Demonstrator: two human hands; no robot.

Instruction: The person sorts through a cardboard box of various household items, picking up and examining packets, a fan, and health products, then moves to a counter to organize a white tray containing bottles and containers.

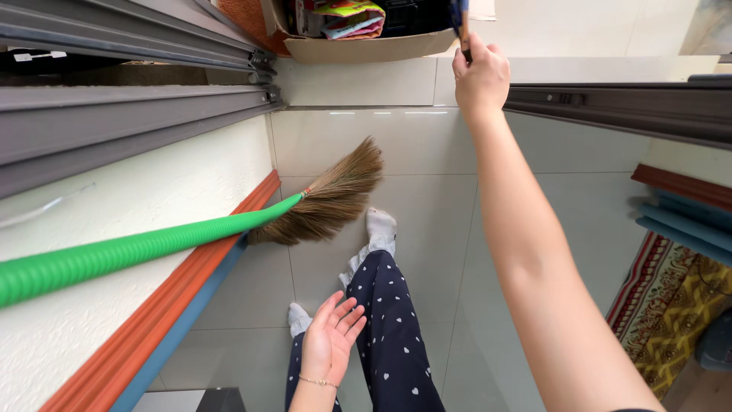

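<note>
A dark, narrow object (pixel 460 27) is gripped in the right hand (pixel 480 76), whose fingers are clenched around it at the far end of an arm stretched out toward the top of the view; only a short blue-black length of the object is seen above the fist, so its kind cannot be told. It is held just in front of a cardboard box (pixel 366 47) filled with colourful packets, which sits on the tiled floor (pixel 427 198) beyond a grey sliding-door track (pixel 137 114). The left hand (pixel 332 339) is kept low and released, palm up with fingers loosely spread, nothing being held in it; a thin bracelet is worn at its wrist. A grass broom (pixel 332 194) with a green ribbed handle (pixel 137 252) is seen leaning along the white wall, its bristles resting on the floor near a socked foot (pixel 380 227). A patterned rug (pixel 675 305) is laid at the right edge.
</note>
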